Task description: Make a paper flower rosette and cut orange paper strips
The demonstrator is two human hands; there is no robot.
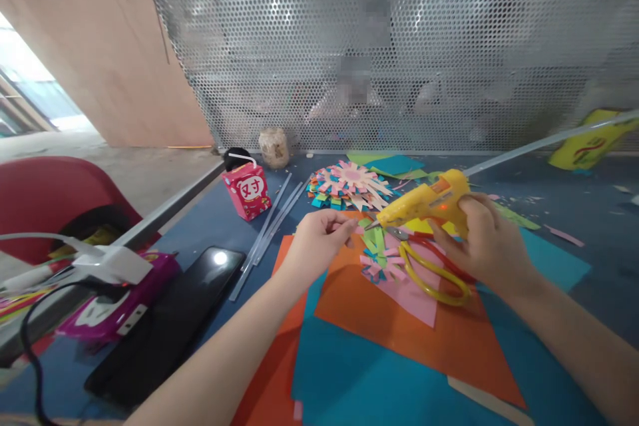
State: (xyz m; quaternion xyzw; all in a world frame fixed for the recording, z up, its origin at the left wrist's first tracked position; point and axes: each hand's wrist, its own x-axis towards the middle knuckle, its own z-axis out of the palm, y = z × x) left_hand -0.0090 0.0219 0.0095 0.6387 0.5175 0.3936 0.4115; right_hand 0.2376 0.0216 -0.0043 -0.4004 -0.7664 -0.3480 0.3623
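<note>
My right hand point(486, 239) is closed around the grip of a yellow hot glue gun point(424, 203), its nozzle pointing left and a clear glue stick point(544, 141) sticking out behind. My left hand point(317, 243) is pinched on a small paper piece just left of the nozzle. Below them a partly built paper flower of green and pink strips point(379, 259) lies on orange paper point(389, 319). Yellow-and-red scissors point(432, 266) rest on a pink sheet beside it.
A finished multicoloured paper flower point(349, 186) lies behind. A pink carton point(247, 190), clear glue sticks point(272, 223), a black phone point(170, 319) and a magenta case point(117, 303) sit left. Blue paper point(359, 379) covers the front. Perforated metal screen point(399, 46) stands behind.
</note>
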